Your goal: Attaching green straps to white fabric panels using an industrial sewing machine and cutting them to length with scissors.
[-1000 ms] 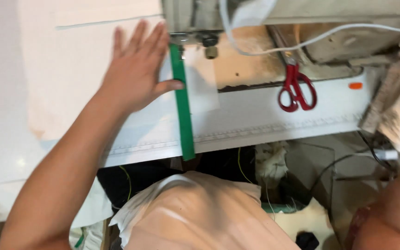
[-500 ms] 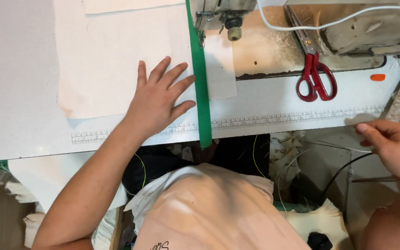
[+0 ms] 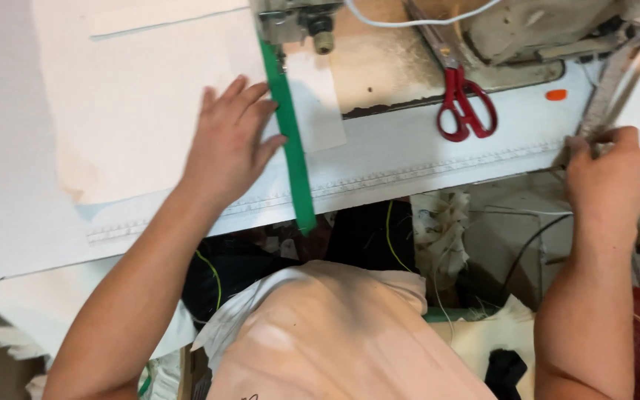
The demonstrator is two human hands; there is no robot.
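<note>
Green tape: 1, left hand flat beside | right hand grips strap | scissors: 1

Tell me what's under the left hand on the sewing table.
The left hand lies flat on pale fabric spread over the white table, fingertips beside the green strip. The fabric directly beneath the palm is covered.

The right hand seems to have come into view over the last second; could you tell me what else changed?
The right hand came in from the right and now grips the pale strip at the table edge. The left hand stayed flat on the white fabric beside the green tape; the red scissors lie unmoved.
</note>
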